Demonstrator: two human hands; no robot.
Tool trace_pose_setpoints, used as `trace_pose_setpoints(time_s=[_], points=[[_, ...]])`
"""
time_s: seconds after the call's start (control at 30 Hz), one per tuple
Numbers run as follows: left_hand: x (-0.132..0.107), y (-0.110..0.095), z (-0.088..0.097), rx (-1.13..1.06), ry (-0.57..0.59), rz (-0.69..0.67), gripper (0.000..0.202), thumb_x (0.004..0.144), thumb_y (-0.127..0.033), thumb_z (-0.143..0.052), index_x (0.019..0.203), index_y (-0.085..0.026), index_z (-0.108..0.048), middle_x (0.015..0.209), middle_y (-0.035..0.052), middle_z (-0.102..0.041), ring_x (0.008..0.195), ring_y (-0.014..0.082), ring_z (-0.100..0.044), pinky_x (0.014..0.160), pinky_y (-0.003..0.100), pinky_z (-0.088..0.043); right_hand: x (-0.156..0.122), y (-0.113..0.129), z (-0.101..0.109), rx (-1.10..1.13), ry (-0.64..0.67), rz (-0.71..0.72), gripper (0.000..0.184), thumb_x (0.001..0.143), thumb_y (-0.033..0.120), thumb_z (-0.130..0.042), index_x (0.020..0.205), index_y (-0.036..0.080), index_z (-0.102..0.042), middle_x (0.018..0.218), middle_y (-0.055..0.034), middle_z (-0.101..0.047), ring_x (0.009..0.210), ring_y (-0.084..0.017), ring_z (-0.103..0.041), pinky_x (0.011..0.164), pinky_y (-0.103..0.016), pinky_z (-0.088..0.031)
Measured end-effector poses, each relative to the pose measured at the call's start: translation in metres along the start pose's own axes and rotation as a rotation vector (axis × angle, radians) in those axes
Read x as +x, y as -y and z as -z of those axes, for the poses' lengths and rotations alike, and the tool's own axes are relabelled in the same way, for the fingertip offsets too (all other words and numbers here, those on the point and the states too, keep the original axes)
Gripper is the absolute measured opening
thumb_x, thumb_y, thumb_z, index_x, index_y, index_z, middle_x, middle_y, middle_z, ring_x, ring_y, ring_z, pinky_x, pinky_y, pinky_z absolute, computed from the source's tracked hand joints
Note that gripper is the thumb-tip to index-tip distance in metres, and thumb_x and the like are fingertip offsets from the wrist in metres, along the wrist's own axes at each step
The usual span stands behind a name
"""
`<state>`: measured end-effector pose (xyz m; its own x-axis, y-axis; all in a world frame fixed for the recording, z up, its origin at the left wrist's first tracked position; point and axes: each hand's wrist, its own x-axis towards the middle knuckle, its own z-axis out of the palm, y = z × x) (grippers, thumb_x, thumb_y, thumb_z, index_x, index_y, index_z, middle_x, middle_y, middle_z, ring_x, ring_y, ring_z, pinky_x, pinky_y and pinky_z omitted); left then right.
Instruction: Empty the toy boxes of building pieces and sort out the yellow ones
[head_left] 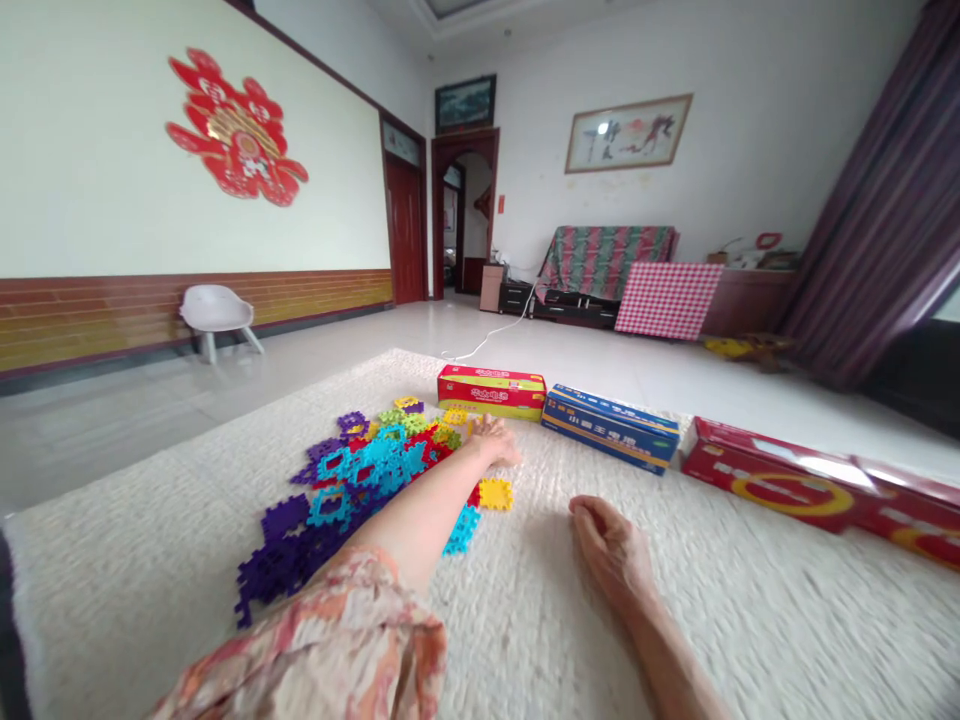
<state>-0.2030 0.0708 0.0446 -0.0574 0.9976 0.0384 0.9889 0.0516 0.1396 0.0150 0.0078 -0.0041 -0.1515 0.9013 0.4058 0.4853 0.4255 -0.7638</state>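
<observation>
My left hand (pixel 495 443) reaches forward past the pile of plastic interlocking tiles (pixel 382 465), close to the front of a red and yellow box (pixel 491 392). Its fingers look stretched and apart, near yellow tiles at the pile's far edge; I see nothing held in it. My left forearm hides part of the pile, which mixes purple, light blue, red, green and yellow pieces. A yellow tile (pixel 496 494) lies flat by my wrist. Over the mat, my right hand (pixel 611 545) is closed with its fingers curled in; what they may hold is hidden.
A pale textured mat (pixel 525 640) lies under everything. Along its far side stand a blue box (pixel 611 428) and red boxes (pixel 772 475) at the right. A white child's chair (pixel 217 312) is by the left wall, and a white cable (pixel 495 332) crosses the floor.
</observation>
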Motion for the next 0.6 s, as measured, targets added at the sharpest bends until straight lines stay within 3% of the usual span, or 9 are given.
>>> trace_pose_setpoints(time_s=[0.2, 0.3, 0.47, 0.6], points=[[-0.006, 0.020, 0.006, 0.123, 0.077, 0.095, 0.036, 0.093, -0.035, -0.058, 0.123, -0.016, -0.056, 0.124, 0.0102, -0.058, 0.106, 0.0228, -0.060, 0.089, 0.045, -0.053, 0.000, 0.000, -0.001, -0.010, 0.000, -0.004, 0.036, 0.076, 0.047, -0.046, 0.079, 0.020, -0.069, 0.077, -0.0096, -0.074, 0.070, -0.024, -0.069, 0.067, -0.034, -0.051], [-0.014, 0.035, 0.013, 0.163, 0.092, 0.141, 0.034, 0.093, -0.034, -0.058, 0.122, -0.017, -0.057, 0.124, 0.0100, -0.059, 0.106, 0.0227, -0.060, 0.089, 0.043, -0.053, 0.000, -0.001, -0.002, -0.020, 0.001, -0.006, 0.036, 0.076, 0.047, -0.046, 0.080, 0.020, -0.070, 0.078, -0.0097, -0.074, 0.072, -0.025, -0.069, 0.069, -0.034, -0.051], [-0.027, 0.060, 0.023, 0.166, 0.082, 0.222, 0.027, 0.079, -0.025, -0.073, 0.103, -0.015, -0.067, 0.117, 0.0146, -0.064, 0.118, 0.0330, -0.056, 0.099, 0.046, -0.046, 0.000, -0.003, -0.003, -0.020, 0.010, -0.003, 0.037, 0.076, 0.047, -0.045, 0.082, 0.019, -0.069, 0.079, -0.0098, -0.074, 0.073, -0.025, -0.069, 0.069, -0.034, -0.051], [-0.031, 0.084, 0.032, 0.129, 0.023, 0.300, 0.034, 0.091, -0.034, -0.061, 0.119, -0.016, -0.059, 0.123, 0.0101, -0.059, 0.111, 0.0246, -0.059, 0.093, 0.046, -0.051, 0.001, -0.005, -0.003, -0.027, 0.005, 0.003, 0.036, 0.076, 0.045, -0.045, 0.081, 0.019, -0.069, 0.080, -0.0100, -0.074, 0.073, -0.024, -0.069, 0.070, -0.034, -0.051]])
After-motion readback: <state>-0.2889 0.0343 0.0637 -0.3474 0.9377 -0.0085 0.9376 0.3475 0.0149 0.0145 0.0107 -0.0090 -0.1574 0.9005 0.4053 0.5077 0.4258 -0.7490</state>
